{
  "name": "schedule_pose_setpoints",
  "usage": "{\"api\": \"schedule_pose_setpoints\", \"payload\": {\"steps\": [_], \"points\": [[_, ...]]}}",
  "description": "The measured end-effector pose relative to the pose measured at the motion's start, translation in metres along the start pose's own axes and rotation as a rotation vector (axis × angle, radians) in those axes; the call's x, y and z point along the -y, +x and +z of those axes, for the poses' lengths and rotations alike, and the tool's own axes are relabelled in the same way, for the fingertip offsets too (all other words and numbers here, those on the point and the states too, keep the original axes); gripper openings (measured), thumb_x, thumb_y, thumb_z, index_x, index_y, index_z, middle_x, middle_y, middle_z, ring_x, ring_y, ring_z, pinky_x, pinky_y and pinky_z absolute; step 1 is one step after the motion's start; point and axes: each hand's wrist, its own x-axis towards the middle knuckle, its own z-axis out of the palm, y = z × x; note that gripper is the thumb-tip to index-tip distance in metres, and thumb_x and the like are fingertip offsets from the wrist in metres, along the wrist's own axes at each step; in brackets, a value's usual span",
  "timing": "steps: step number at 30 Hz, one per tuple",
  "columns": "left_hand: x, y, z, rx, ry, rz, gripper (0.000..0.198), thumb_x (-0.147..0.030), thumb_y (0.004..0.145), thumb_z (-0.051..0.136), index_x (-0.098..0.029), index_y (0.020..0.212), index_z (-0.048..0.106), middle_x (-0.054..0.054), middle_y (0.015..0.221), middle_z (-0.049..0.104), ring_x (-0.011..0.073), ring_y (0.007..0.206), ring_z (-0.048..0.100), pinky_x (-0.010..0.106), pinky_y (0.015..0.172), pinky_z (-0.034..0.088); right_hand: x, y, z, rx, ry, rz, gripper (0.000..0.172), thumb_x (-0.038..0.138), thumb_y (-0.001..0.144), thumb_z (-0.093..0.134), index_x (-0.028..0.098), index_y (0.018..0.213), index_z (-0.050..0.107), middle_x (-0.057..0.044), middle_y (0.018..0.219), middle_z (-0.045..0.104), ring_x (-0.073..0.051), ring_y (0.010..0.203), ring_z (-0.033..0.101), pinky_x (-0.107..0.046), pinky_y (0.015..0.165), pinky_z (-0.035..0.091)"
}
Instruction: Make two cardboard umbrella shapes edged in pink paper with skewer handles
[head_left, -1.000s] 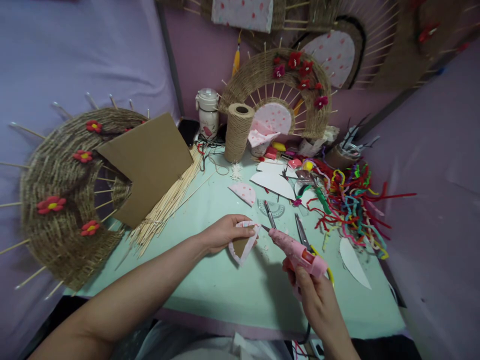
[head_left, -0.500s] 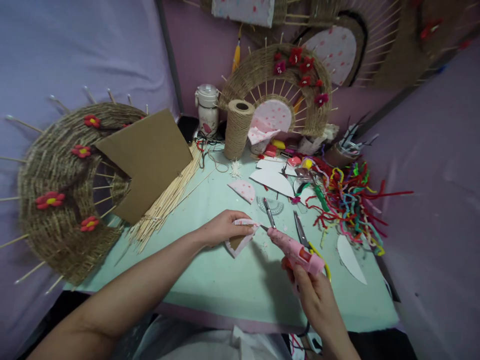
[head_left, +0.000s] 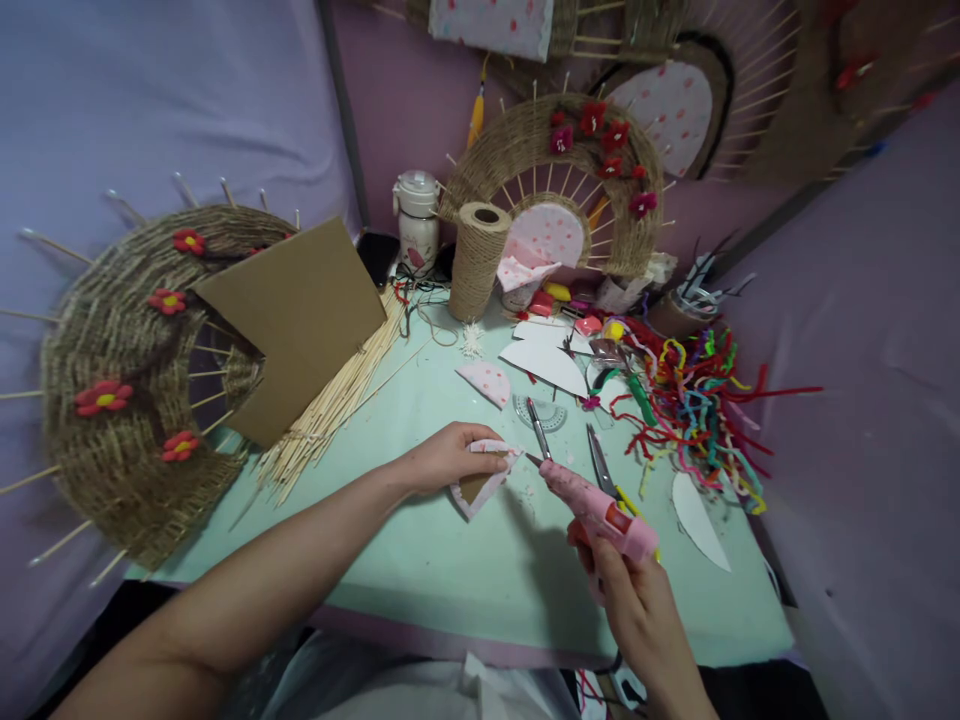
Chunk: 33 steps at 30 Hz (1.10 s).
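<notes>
A twine spool (head_left: pixel 477 258) stands at twelve o'clock; bamboo skewers (head_left: pixel 330 405) at nine; pipe cleaners (head_left: pixel 694 405), perhaps tangled, at three.

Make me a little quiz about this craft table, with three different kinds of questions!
1. True or false: the right hand holds a pink glue gun.
2. What does the left hand press on the table? A) fabric-covered cardboard piece B) twine spool C) scissors
3. Fill in: the glue gun's nozzle points toward the ____ piece.

Key
1. True.
2. A, the fabric-covered cardboard piece; the twine spool stands farther back, and the scissors lie beside the gun.
3. Cardboard.
</notes>
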Motion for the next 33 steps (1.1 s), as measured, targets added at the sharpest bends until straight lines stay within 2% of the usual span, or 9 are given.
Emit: {"api": "schedule_pose_setpoints", "payload": {"steps": [5,10,16,20,24,33], "points": [[-0.001,0.000,0.001,0.010,-0.020,0.012,0.033,-0.038,0.065,0.076,-0.013,0.086,0.067,-0.001,0.068,0.061,0.0107,0.058,0.051,0.021,0.054,0.037,0.002,0.000,0.001,0.049,-0.004,0.014,0.038,0.055,0.084,0.051,0.021,0.085,0.069,-0.006,0.074,0.068,-0.016,0.055,0.054,-0.023,0.045,0.044],[0.000,0.000,0.001,0.025,0.020,0.028,0.034,-0.039,0.066,0.075,-0.012,0.085,0.068,0.000,0.068,0.060,0.0111,0.059,0.051,0.021,0.054,0.036,-0.002,-0.003,0.000,0.068,0.002,0.046,0.042,0.056,0.084,0.050,0.020,0.093,0.070,-0.005,0.068,0.066,-0.016,0.052,0.052,-0.024,0.043,0.041],[0.001,-0.001,0.000,0.027,0.042,0.032,0.034,-0.040,0.067,0.074,-0.013,0.087,0.068,-0.001,0.068,0.059,0.0111,0.059,0.050,0.021,0.053,0.036,-0.006,-0.002,0.000,0.046,0.016,0.082,0.044,0.058,0.082,0.052,0.019,0.089,0.070,-0.006,0.070,0.067,-0.018,0.055,0.055,-0.025,0.044,0.042],[0.001,0.000,-0.001,0.031,0.068,0.054,0.031,-0.040,0.068,0.073,-0.014,0.085,0.069,-0.001,0.066,0.059,0.0107,0.058,0.049,0.021,0.051,0.034,-0.004,-0.001,0.000,0.058,0.024,0.077,0.042,0.057,0.083,0.051,0.020,0.088,0.070,-0.005,0.065,0.065,-0.016,0.050,0.051,-0.024,0.041,0.039],[0.002,0.000,-0.001,0.039,0.069,0.058,0.030,-0.038,0.069,0.073,-0.014,0.085,0.069,-0.001,0.068,0.059,0.0107,0.060,0.049,0.021,0.053,0.035,0.003,0.000,0.001,0.065,0.027,0.034,0.039,0.056,0.083,0.052,0.021,0.083,0.069,-0.005,0.069,0.066,-0.014,0.051,0.050,-0.022,0.041,0.040],[0.002,0.001,0.000,0.026,0.092,0.038,0.032,-0.039,0.070,0.072,-0.013,0.088,0.069,0.000,0.068,0.059,0.0109,0.061,0.049,0.020,0.052,0.034,-0.002,0.000,0.003,0.057,0.065,0.056,0.037,0.054,0.083,0.053,0.020,0.087,0.069,-0.005,0.070,0.065,-0.015,0.052,0.051,-0.023,0.042,0.043]]}}
